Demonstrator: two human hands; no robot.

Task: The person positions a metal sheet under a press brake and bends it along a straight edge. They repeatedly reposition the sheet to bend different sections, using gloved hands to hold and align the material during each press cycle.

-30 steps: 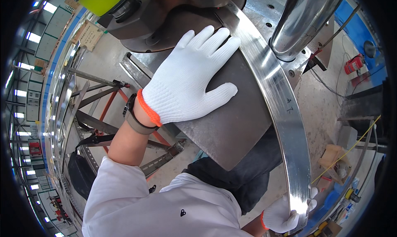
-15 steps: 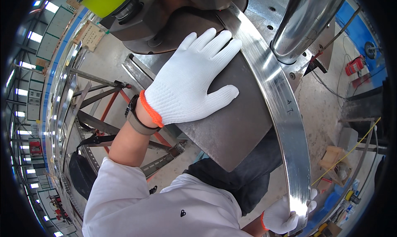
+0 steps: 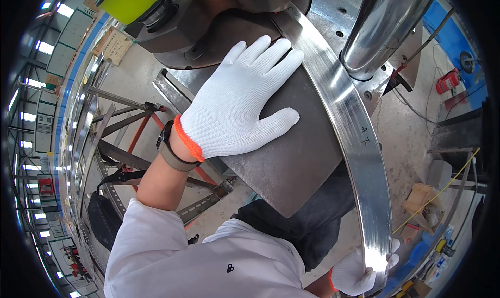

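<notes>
A long curved metal strip [image 3: 359, 142], shiny and brushed, runs from the machine's dark jaw at the top down to the lower right. Its lower end is gripped by my right hand [image 3: 357, 273], in a white glove, thumb on the near side and fingers round the far edge. My left hand [image 3: 247, 100], also gloved in white with an orange cuff, lies flat on a dark metal plate [image 3: 297, 178], fingers spread. Its fingertips reach close to the strip's inner edge; I cannot tell whether they touch it. The strip's upper end lies beside the dark machine head [image 3: 219, 32].
A thick polished steel cylinder [image 3: 388, 32] rises from the bolted machine table [image 3: 333, 17] just right of the strip. A yellow-green round part [image 3: 133, 1] is at upper left. Steel frames [image 3: 135, 142] stand at left; a fire extinguisher [image 3: 448, 82] and wooden box [image 3: 422, 204] sit at right.
Almost nothing differs. My left hand has shifted very slightly left on the plate; my right hand keeps its hold on the strip's end.
</notes>
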